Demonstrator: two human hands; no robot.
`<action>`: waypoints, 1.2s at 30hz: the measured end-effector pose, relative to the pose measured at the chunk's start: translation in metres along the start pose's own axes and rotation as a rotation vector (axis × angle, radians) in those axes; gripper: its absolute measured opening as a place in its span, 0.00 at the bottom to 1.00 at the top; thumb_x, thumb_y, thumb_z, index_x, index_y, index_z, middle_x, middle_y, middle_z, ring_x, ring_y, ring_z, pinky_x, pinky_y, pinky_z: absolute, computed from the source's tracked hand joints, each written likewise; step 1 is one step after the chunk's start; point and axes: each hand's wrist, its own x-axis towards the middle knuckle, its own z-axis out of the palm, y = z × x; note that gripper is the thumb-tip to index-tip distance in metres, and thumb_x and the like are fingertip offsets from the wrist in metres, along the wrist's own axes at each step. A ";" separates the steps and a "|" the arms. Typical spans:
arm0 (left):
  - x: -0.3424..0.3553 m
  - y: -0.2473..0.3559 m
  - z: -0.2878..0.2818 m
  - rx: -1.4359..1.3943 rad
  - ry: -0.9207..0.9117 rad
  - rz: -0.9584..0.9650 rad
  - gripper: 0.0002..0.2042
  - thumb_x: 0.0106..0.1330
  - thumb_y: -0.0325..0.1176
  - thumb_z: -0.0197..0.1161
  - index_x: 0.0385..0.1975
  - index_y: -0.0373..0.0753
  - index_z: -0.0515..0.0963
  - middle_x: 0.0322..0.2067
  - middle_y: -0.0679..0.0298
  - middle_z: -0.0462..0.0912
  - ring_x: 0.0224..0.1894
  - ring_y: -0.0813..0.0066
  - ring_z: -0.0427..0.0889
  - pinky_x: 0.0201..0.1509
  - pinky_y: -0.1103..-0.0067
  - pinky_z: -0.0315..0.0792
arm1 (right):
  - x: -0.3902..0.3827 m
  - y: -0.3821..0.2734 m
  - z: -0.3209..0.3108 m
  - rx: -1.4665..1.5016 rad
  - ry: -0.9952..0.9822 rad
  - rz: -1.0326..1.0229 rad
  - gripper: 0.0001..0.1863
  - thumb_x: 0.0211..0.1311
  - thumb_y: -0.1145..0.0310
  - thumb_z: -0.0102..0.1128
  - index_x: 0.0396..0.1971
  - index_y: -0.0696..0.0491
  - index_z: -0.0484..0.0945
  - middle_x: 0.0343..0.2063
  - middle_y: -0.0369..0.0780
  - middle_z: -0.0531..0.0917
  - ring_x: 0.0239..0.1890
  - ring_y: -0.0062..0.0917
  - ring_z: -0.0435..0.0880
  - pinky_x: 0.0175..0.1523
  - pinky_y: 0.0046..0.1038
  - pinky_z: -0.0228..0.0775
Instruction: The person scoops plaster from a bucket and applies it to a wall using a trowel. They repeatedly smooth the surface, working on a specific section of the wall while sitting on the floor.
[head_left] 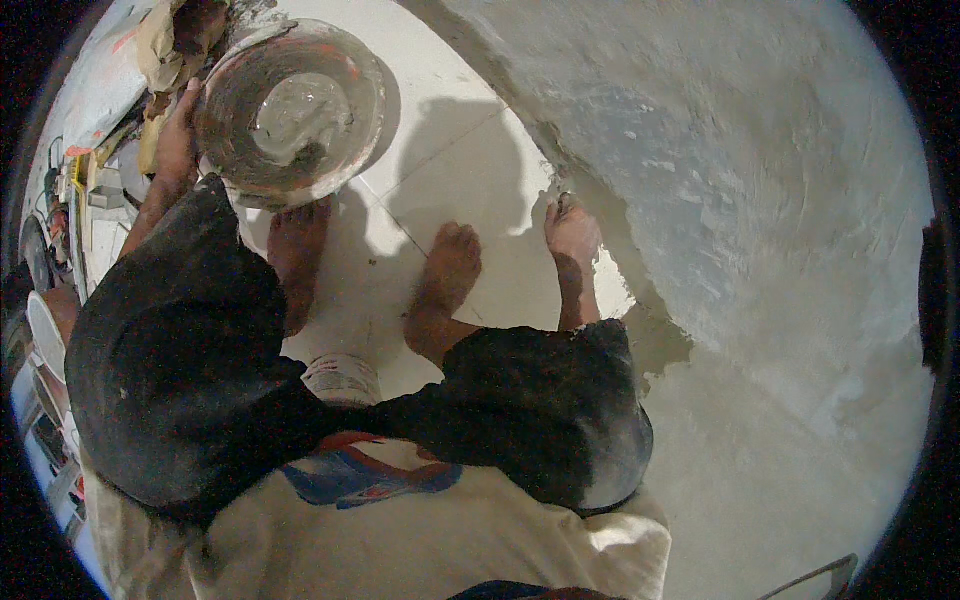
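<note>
A round, mortar-smeared basin (pixel 228 115) with wet grey mix (pixel 300 110) inside sits at upper middle-left. My left hand (pixel 178 135) grips its left rim. My right hand (pixel 570 230) is closed on something small and dark, too hidden to name, at the edge of wet grey plaster (pixel 680 170) that covers the surface on the right. Below that hand a ragged pale patch shows along the plaster's edge. My bare feet (pixel 450 260) rest on pale floor tiles (pixel 390 300) between the hands, with shadows falling across them.
Along the left side lie crumpled brown paper (pixel 165 55), a white sack (pixel 110 70), tools and assorted containers (pixel 50 335). A pale bucket (pixel 340 375) is between my dark-clad legs. A thin dark frame (pixel 830 570) shows at the lower right.
</note>
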 end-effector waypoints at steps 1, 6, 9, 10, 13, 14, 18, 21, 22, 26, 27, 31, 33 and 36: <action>-0.007 0.005 0.008 0.027 0.030 -0.012 0.32 0.74 0.55 0.59 0.65 0.33 0.75 0.62 0.56 0.79 0.61 0.66 0.77 0.67 0.73 0.68 | 0.002 0.000 -0.002 0.007 -0.004 0.009 0.22 0.69 0.47 0.58 0.40 0.54 0.84 0.30 0.54 0.86 0.36 0.52 0.87 0.44 0.51 0.78; -0.001 0.000 -0.007 -0.083 0.020 0.010 0.32 0.74 0.55 0.59 0.65 0.33 0.75 0.59 0.57 0.81 0.58 0.66 0.79 0.66 0.73 0.69 | -0.001 -0.009 -0.019 0.121 0.055 -0.011 0.23 0.68 0.47 0.59 0.38 0.55 0.85 0.31 0.54 0.86 0.37 0.52 0.87 0.44 0.50 0.79; -0.006 0.003 -0.002 -0.052 0.011 -0.003 0.31 0.75 0.54 0.59 0.65 0.32 0.75 0.59 0.57 0.81 0.58 0.66 0.80 0.66 0.73 0.69 | 0.003 -0.022 -0.040 0.111 -0.037 -0.042 0.25 0.68 0.46 0.60 0.37 0.57 0.85 0.31 0.55 0.86 0.37 0.53 0.87 0.44 0.50 0.78; -0.011 0.009 0.005 -0.014 0.022 -0.011 0.31 0.75 0.54 0.59 0.65 0.32 0.75 0.59 0.57 0.82 0.57 0.66 0.80 0.66 0.73 0.69 | 0.008 -0.019 -0.037 0.124 -0.047 -0.026 0.25 0.68 0.46 0.60 0.36 0.57 0.85 0.30 0.55 0.86 0.37 0.53 0.86 0.44 0.50 0.78; -0.027 0.021 0.027 0.130 0.085 0.011 0.31 0.76 0.54 0.57 0.65 0.31 0.75 0.59 0.57 0.81 0.58 0.65 0.80 0.65 0.73 0.69 | 0.027 -0.009 -0.023 0.125 -0.054 -0.014 0.25 0.69 0.47 0.60 0.33 0.58 0.84 0.29 0.55 0.85 0.36 0.55 0.85 0.43 0.51 0.77; -0.021 0.019 0.018 0.127 0.079 0.038 0.31 0.76 0.54 0.57 0.64 0.31 0.76 0.59 0.57 0.81 0.58 0.66 0.80 0.65 0.73 0.70 | 0.035 -0.007 -0.020 0.107 -0.043 -0.030 0.25 0.69 0.47 0.60 0.33 0.58 0.83 0.29 0.55 0.85 0.36 0.55 0.85 0.43 0.51 0.77; 0.002 -0.001 -0.003 0.038 0.060 0.046 0.31 0.76 0.55 0.57 0.63 0.30 0.76 0.58 0.56 0.82 0.58 0.67 0.80 0.64 0.73 0.70 | 0.029 -0.026 -0.045 0.149 -0.006 -0.087 0.22 0.73 0.50 0.52 0.38 0.54 0.85 0.33 0.55 0.87 0.37 0.53 0.87 0.47 0.53 0.79; 0.001 -0.001 -0.004 0.054 0.025 0.062 0.32 0.75 0.55 0.58 0.64 0.30 0.76 0.58 0.56 0.82 0.58 0.66 0.80 0.64 0.73 0.70 | 0.015 -0.035 -0.058 0.234 -0.014 -0.002 0.23 0.71 0.50 0.59 0.38 0.58 0.85 0.32 0.56 0.85 0.39 0.55 0.85 0.46 0.51 0.77; 0.002 -0.001 -0.001 0.077 0.004 0.081 0.32 0.75 0.55 0.58 0.65 0.31 0.75 0.59 0.55 0.82 0.58 0.66 0.80 0.64 0.73 0.70 | 0.016 -0.032 -0.056 0.192 -0.054 0.004 0.23 0.70 0.50 0.59 0.38 0.58 0.85 0.32 0.56 0.85 0.40 0.55 0.85 0.46 0.51 0.77; 0.005 -0.004 0.009 0.035 0.035 0.044 0.32 0.75 0.56 0.57 0.65 0.32 0.76 0.59 0.55 0.82 0.58 0.65 0.80 0.65 0.73 0.69 | 0.015 -0.021 -0.050 0.148 -0.139 0.056 0.21 0.68 0.51 0.60 0.39 0.57 0.86 0.34 0.56 0.86 0.41 0.54 0.86 0.47 0.50 0.78; 0.012 -0.009 -0.004 0.071 0.052 0.101 0.32 0.75 0.57 0.56 0.65 0.32 0.76 0.59 0.55 0.82 0.58 0.65 0.80 0.66 0.73 0.68 | 0.013 -0.022 -0.049 0.182 -0.146 0.062 0.21 0.68 0.51 0.61 0.39 0.56 0.86 0.34 0.56 0.86 0.41 0.54 0.86 0.47 0.50 0.78; 0.029 -0.020 -0.032 0.175 -0.011 0.081 0.33 0.76 0.58 0.54 0.67 0.34 0.75 0.61 0.55 0.80 0.61 0.65 0.78 0.69 0.74 0.65 | 0.001 0.006 -0.052 0.095 -0.270 0.087 0.23 0.69 0.49 0.55 0.48 0.51 0.85 0.42 0.53 0.87 0.46 0.49 0.87 0.53 0.48 0.80; 0.021 -0.015 -0.018 0.137 -0.030 0.106 0.33 0.76 0.57 0.54 0.68 0.35 0.74 0.63 0.55 0.79 0.62 0.66 0.77 0.69 0.75 0.65 | -0.012 0.032 -0.039 0.046 -0.306 0.158 0.23 0.69 0.49 0.54 0.49 0.51 0.84 0.41 0.52 0.87 0.46 0.48 0.87 0.52 0.48 0.79; 0.023 -0.019 -0.022 0.050 -0.040 0.096 0.33 0.76 0.57 0.54 0.68 0.34 0.73 0.65 0.55 0.77 0.62 0.66 0.77 0.69 0.75 0.65 | -0.031 0.034 -0.029 0.087 -0.178 0.059 0.23 0.71 0.48 0.52 0.50 0.51 0.83 0.40 0.52 0.87 0.44 0.50 0.87 0.51 0.50 0.78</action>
